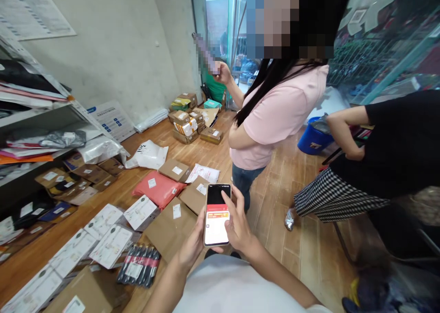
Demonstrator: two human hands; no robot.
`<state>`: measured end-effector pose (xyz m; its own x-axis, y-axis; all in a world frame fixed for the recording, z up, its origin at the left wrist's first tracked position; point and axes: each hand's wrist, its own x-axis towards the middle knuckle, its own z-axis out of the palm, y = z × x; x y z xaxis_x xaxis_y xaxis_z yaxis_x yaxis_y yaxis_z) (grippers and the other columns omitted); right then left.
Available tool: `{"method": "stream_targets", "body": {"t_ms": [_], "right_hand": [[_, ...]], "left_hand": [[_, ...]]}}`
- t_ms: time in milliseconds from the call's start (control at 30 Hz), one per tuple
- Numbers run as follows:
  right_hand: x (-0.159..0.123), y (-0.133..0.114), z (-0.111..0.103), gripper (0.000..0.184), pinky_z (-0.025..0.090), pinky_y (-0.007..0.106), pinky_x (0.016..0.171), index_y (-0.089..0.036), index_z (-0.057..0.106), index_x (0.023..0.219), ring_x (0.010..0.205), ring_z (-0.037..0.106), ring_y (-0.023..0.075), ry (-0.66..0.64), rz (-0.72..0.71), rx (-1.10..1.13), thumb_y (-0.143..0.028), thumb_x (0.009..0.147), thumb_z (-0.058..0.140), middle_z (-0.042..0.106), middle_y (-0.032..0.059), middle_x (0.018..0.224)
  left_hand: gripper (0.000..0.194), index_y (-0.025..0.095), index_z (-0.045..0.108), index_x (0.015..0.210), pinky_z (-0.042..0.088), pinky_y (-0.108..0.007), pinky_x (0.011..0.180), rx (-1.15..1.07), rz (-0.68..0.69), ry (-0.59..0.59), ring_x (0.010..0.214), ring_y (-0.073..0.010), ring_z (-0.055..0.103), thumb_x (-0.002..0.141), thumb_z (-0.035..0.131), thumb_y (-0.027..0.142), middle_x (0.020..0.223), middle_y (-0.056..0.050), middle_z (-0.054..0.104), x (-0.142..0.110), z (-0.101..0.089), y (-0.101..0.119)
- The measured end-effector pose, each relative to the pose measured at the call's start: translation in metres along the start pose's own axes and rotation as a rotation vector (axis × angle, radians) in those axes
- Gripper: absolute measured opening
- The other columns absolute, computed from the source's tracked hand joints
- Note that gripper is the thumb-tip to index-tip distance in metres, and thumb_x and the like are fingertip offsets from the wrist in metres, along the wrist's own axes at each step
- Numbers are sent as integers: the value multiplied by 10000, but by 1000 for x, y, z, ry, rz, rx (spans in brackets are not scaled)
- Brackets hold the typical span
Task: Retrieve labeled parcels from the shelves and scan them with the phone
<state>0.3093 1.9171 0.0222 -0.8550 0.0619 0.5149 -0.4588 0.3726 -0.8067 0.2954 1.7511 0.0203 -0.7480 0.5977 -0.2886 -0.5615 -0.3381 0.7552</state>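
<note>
I hold a smartphone [217, 215] upright in front of me with both hands; its screen is lit, showing a red and orange band over white. My left hand [191, 245] wraps around the phone's lower left edge from behind. My right hand [238, 225] cups the right edge, fingers curled round it and the thumb near the screen. Below the phone the wooden floor is covered with parcels.
A person in a pink shirt [280, 109] stands just ahead holding up a phone; another in black with a checked skirt [332, 196] stands at right. Brown boxes [171, 228], a red mailer [158, 189] and white parcels [110, 239] lie at left, by shelves [37, 120]. A blue bucket [313, 140] is behind.
</note>
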Motion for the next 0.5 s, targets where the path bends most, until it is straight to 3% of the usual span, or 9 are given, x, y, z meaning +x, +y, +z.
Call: {"method": "stream_targets", "body": {"t_ms": [333, 500], "right_hand": [[-3, -2, 1, 553, 227, 500, 1141, -316, 342, 1462, 1393, 247, 317, 37, 30, -63, -521, 949, 318, 149, 74, 1509], [-8, -2, 4, 649, 201, 476, 1152, -283, 166, 1516, 1405, 247, 293, 91, 99, 105, -506, 946, 381, 195, 90, 1541]], "left_hand": [[700, 395, 78, 1500, 602, -415, 758, 83, 12, -9, 1322, -394, 355, 909, 428, 527, 1609, -19, 99, -4, 3, 0], [724, 412, 36, 1495, 609, -398, 727, 68, -3, -18, 1269, -370, 432, 913, 465, 443, 1604, -19, 130, -5, 6, 4]]}}
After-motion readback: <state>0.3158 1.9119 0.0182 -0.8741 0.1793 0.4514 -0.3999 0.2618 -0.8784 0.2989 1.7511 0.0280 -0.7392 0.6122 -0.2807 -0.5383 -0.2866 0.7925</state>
